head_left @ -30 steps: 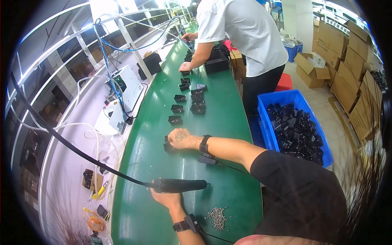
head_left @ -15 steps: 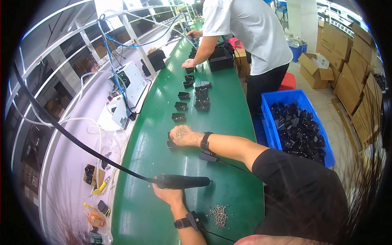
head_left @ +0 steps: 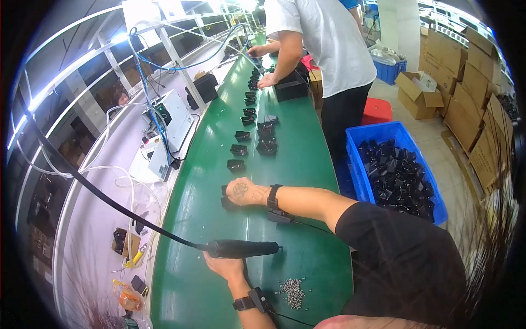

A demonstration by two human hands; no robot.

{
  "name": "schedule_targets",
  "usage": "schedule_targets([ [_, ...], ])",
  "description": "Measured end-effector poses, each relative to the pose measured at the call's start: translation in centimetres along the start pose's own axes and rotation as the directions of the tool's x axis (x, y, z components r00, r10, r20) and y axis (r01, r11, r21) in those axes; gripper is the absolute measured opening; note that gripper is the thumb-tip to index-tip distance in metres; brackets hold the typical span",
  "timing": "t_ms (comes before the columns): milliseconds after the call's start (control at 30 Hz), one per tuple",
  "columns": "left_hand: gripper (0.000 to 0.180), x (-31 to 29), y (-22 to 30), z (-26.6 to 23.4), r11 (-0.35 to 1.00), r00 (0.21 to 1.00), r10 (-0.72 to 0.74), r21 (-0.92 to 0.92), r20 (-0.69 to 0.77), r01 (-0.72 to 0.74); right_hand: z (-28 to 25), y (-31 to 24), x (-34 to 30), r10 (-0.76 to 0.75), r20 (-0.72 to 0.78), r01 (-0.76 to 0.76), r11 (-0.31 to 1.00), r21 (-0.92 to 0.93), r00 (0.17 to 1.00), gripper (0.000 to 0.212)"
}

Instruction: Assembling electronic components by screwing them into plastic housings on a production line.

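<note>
My left hand [head_left: 226,266] is closed around a black electric screwdriver [head_left: 241,248]. The tool lies sideways in view, its cable leaving the left end and its thin bit pointing right. Farther up the bench, my right hand [head_left: 244,191] is closed on a small black plastic housing [head_left: 229,205], which stays on the green surface; the fingertips are mostly hidden. Beyond it, a row of similar open black housings [head_left: 235,165] runs away along the bench. Several more black parts [head_left: 267,146] stand to the right of that row. A pile of small silver screws [head_left: 293,293] lies near my left wrist.
A co-worker in a white shirt [head_left: 329,44] reaches over the far bench beside a black bin [head_left: 291,88]. On the right stands a blue crate [head_left: 350,164] of black parts, with cardboard boxes [head_left: 463,93] behind. The screwdriver's black cable [head_left: 120,203] crosses the left side.
The view has shifted slightly. The co-worker's near hand has moved right, away from the housing row. My right hand stays at its housing, and my left hand still holds the screwdriver.
</note>
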State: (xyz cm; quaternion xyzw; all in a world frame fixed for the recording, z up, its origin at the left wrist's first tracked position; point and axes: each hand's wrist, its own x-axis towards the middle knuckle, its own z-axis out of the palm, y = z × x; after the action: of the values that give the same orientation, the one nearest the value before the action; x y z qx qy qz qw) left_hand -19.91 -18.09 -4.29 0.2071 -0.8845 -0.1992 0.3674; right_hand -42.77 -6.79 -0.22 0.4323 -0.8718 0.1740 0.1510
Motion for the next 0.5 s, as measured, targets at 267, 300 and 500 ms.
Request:
schedule_targets([
  [267,0.033,0.2,0.4,-0.4,0.999,0.999,-0.040,0.000,0.023,0.040,0.2,0.2,-0.3,0.021,-0.003,-0.020,0.995,0.098,1.000,0.019],
  [300,0.033,0.2,0.4,-0.4,1.000,0.999,-0.026,0.016,0.020,0.026,0.1,0.0,-0.4,0.013,-0.012,-0.012,0.996,0.090,1.000,0.019],
  [500,0.045,0.3,1.2,-0.8,0.995,0.985,-0.096,0.038,0.143,0.091,-0.5,-0.2,-0.8,0.022,-0.009,-0.021,0.995,0.093,1.000,0.019],
])
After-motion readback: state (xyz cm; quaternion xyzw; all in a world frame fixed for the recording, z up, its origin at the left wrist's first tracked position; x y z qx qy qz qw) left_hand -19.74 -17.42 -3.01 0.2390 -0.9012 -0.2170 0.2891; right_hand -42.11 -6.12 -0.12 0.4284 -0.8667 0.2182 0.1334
